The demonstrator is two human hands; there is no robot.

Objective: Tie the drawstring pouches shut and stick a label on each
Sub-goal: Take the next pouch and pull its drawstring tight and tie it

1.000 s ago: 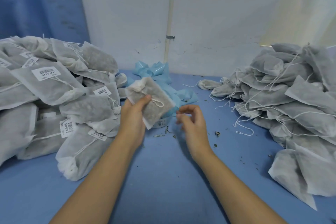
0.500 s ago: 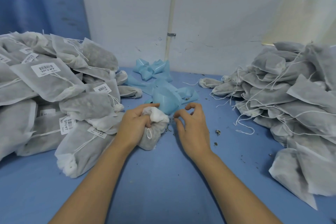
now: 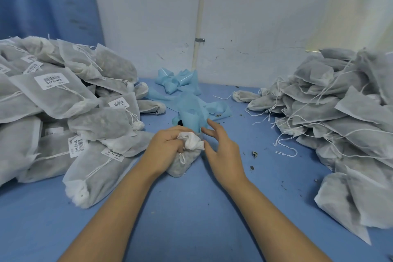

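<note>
First, at the left, the labelled pile crowded the table. Just beside it the left hand gripped the bunched neck of a pouch lying mid-table; no label showed on it. The right hand hovered just beside the neck, fingers spread, holding nothing, near the blue strip. The label seemed next: best to flatten one side, then press it on smoothly. Open room lay only between the piles and toward the person. The untied pile hemmed the right, its cords trailing.
</note>
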